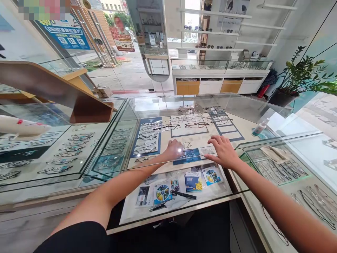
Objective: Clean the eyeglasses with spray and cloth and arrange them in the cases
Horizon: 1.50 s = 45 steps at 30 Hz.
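Note:
My left hand [173,149] reaches over the display case with its fingers curled; the fingertips are hidden. Right beside those fingers is a thin-rimmed pair of eyeglasses [187,144], partly covered, and I cannot tell whether the hand grips it. A blue card [193,157] lies just below. My right hand [221,150] hovers to the right of the card, fingers spread and nothing in them. Ahead of both hands are rows of glasses, among them a dark frame [168,127] and a brown frame [197,124]. At the left, a tray [134,144] bears several frames.
The front glass edge [160,162] crosses under my arms. Nearer me, a shelf holds leaflets, a blue booklet [193,181] and a black pen [184,194]. A spray bottle [260,127] stands at the right, above a case with a beige cloth [275,154] and more frames.

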{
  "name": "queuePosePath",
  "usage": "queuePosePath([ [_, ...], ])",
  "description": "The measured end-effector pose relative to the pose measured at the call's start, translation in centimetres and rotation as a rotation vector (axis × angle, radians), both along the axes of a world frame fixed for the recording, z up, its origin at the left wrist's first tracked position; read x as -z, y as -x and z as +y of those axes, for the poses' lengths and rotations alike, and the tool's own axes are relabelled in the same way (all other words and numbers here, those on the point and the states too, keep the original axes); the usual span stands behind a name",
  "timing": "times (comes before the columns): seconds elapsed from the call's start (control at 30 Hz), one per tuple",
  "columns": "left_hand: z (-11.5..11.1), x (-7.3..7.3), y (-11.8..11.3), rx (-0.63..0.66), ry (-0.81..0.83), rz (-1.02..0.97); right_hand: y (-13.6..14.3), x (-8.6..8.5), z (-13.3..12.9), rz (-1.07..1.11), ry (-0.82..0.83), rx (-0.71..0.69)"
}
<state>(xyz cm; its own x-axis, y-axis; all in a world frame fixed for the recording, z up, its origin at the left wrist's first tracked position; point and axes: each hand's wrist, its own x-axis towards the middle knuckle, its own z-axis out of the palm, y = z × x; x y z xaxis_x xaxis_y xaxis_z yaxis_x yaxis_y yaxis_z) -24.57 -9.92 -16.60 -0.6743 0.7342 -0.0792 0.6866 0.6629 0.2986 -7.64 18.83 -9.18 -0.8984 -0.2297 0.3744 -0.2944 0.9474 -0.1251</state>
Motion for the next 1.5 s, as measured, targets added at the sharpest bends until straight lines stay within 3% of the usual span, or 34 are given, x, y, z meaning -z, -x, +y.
queuePosePath([
  [0.13,-2.6,-1.5,-5.2,-0.005,0.067,-0.142,0.1,0.0,0.3,-0.002,-0.018,-0.002],
  [0.33,-6.5,-7.1,-10.6,0.003,-0.001,-0.461,0.2,0.2,0.7,0.019,-0.037,-0.021],
  [0.47,-8.1,-10.3,-13.0,0.034,-0.044,-0.504,0.3,0.4,1.0,0.029,-0.034,-0.022],
  [0.67,-9.8,-13.8,-16.0,0.104,-0.111,-0.588,0.3,0.4,1.2,0.033,-0.041,-0.033],
  [0.83,-10.3,-18.8,-16.6,0.227,-0.218,-0.604,0.2,0.5,1.2,0.04,-0.037,-0.031],
  [1.0,-10.0,-24.0,-13.4,0.171,-0.233,-0.41,0.2,0.6,1.1,0.048,-0.039,-0.034],
  [1.13,-9.2,-26.1,-7.5,0.106,-0.216,-0.145,0.2,0.5,1.0,0.054,-0.047,-0.03],
  [1.3,-7.5,-25.8,2.6,-0.011,-0.138,0.156,0.1,0.4,1.1,0.041,-0.053,-0.029],
  [1.4,-6.1,-24.4,8.3,-0.069,-0.073,0.245,0.1,0.4,1.1,0.041,-0.055,-0.028],
  [1.5,-4.6,-22.7,12.1,-0.136,0.037,0.263,0.2,0.5,1.1,0.043,-0.051,-0.022],
])
